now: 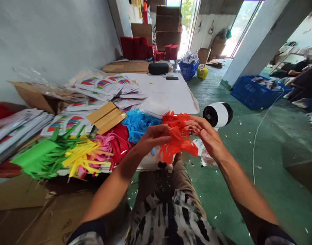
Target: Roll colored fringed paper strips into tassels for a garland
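In front of my lap, an orange fringed tissue-paper sheet [175, 136] is held up between my hands, its cut strips hanging down and spreading to the right. My left hand [157, 134] pinches its left part between thumb and fingers. My right hand [208, 136] has its fingers among the strips on the right side; part of its grip is hidden. Just beyond my left hand lies a blue fringed bundle [139, 124]. Further left are dark red [120, 141], pink [103, 144], yellow [83, 154] and green [43, 156] fringed bundles, side by side along the table edge.
Printed packets [102, 85] and a folded brown card [106, 117] lie on the table's left side. A black case [158, 68] and a phone [172, 78] are at its far end. A white cylindrical device [218, 115] stands at right. Blue crates [258, 93] are on the green floor.
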`<move>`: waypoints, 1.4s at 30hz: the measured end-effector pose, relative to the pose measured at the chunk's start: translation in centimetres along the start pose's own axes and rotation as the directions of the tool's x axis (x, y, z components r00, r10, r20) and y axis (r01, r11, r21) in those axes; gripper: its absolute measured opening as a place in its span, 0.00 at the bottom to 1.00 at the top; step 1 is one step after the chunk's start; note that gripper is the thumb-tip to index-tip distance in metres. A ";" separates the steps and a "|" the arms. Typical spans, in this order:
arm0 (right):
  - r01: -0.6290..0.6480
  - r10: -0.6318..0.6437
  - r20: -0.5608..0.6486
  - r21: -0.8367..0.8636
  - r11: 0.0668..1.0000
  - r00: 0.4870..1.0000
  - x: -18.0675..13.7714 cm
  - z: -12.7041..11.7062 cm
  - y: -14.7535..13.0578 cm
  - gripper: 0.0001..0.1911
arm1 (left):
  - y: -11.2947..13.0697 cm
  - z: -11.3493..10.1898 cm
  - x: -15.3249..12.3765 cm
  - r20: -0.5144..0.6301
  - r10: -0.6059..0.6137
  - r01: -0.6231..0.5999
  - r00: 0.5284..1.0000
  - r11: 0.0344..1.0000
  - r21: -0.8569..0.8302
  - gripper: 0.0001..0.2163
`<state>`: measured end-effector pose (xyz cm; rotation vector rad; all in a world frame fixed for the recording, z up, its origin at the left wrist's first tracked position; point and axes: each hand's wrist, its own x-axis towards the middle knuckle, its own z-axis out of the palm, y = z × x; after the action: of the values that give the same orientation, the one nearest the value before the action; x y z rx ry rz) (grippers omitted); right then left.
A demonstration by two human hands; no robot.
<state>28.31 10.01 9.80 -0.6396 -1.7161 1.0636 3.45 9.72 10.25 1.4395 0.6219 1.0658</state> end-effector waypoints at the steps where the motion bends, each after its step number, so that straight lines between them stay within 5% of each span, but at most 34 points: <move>1: -0.017 0.015 0.056 0.028 0.999 0.998 0.2 0.1 -0.2 0.27 | 0.5 -0.2 -0.2 0.063 -0.048 0.049 0.997 0.999 -0.011 0.16; 6: -0.081 0.099 0.306 -0.073 0.994 0.947 0.5 1.5 -0.7 0.23 | 3.3 -0.7 -0.6 0.297 -0.220 0.220 0.929 0.975 0.033 0.12; 11: -0.159 0.153 0.221 0.010 0.987 0.963 0.4 1.6 -0.5 0.14 | 3.7 -2.2 -0.2 0.289 -0.281 0.306 0.915 0.951 -0.046 0.13; 16: -0.178 0.156 0.256 0.066 0.982 0.954 0.2 1.6 -0.7 0.12 | 0.1 -2.8 -0.2 0.338 -0.312 0.389 0.888 0.901 -0.191 0.15; 23: -0.227 0.227 0.029 0.003 0.974 0.973 -1.2 1.3 -0.3 0.20 | -5.5 -1.2 -2.2 0.317 -0.466 0.543 0.826 0.809 -0.226 0.23; 28: -0.402 0.336 0.272 0.244 0.882 0.902 -2.1 -0.9 -0.7 0.24 | -3.4 -0.4 -2.9 0.340 -0.595 0.636 0.729 0.771 -0.015 0.18; 31: -0.481 0.342 0.455 0.233 0.845 0.822 -2.1 -1.5 -0.3 0.39 | -1.0 -0.6 -2.1 0.429 -0.570 0.575 0.701 0.807 0.134 0.14; 33: -0.497 0.352 0.530 0.157 0.853 0.771 -1.9 -1.5 0.3 0.39 | 0.4 -1.0 -1.3 0.428 -0.545 0.519 0.721 0.834 0.188 0.14; 35: -0.449 0.354 0.526 0.061 0.892 0.774 -1.2 -1.6 0.9 0.23 | 1.4 -1.4 -0.4 0.403 -0.523 0.470 0.751 0.852 0.231 0.15; 36: -0.405 0.350 0.499 0.002 0.915 0.793 -0.7 -1.7 1.0 0.16 | 1.9 -1.6 0.1 0.398 -0.513 0.443 0.760 0.858 0.261 0.14; 39: -0.196 0.290 0.331 -0.289 0.937 0.898 1.3 -2.8 0.2 0.18 | 3.3 -2.6 1.8 0.363 -0.450 0.280 0.816 0.857 0.432 0.10; 42: 0.078 0.020 0.134 -0.689 0.720 0.991 3.1 -3.7 -2.0 0.08 | 4.7 -3.4 3.0 0.163 -0.235 0.033 0.958 0.656 0.754 0.04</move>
<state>30.70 12.87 13.45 -1.0185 -2.2491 0.3977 0.88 13.06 15.21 2.1606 1.0400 0.4762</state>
